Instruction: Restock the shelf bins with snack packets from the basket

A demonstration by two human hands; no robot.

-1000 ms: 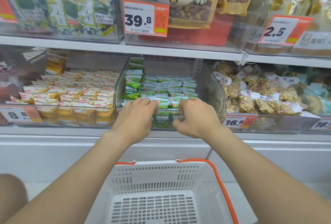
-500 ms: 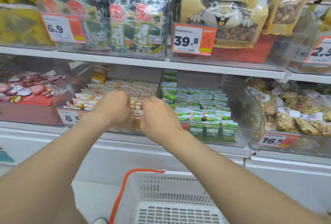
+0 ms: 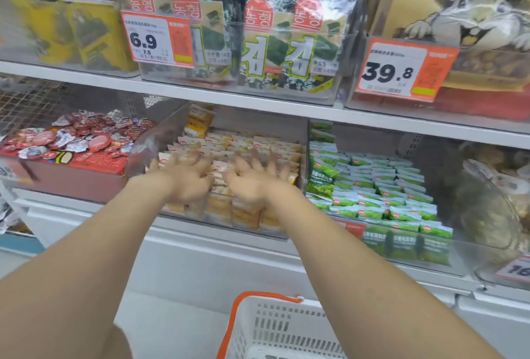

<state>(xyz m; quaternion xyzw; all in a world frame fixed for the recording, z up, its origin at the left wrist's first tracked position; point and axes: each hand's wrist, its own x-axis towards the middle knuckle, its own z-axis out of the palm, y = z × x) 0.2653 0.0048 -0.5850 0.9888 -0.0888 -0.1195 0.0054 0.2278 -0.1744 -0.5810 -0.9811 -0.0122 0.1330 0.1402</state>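
Note:
Both hands reach into the clear shelf bin (image 3: 160,140) of yellow-and-white snack packets (image 3: 258,146). My left hand (image 3: 186,178) and my right hand (image 3: 253,179) lie side by side over the packets with fingers spread and blurred, holding nothing that I can see. To the right is a bin of green packets (image 3: 381,186). The white basket (image 3: 275,330) with an orange handle sits low in the middle, below my arms; its inside is mostly out of view.
A red tray of round red-wrapped snacks (image 3: 74,140) stands left of the yellow bin. A bin of nut packets (image 3: 493,186) is at far right. Seaweed packs (image 3: 258,43) and price tags fill the upper shelf, whose white edge (image 3: 258,103) overhangs the bins.
My hands moved left from the green-packet bin to the yellow-packet bin and their fingers opened out from curled to spread. The view swung left and closer.

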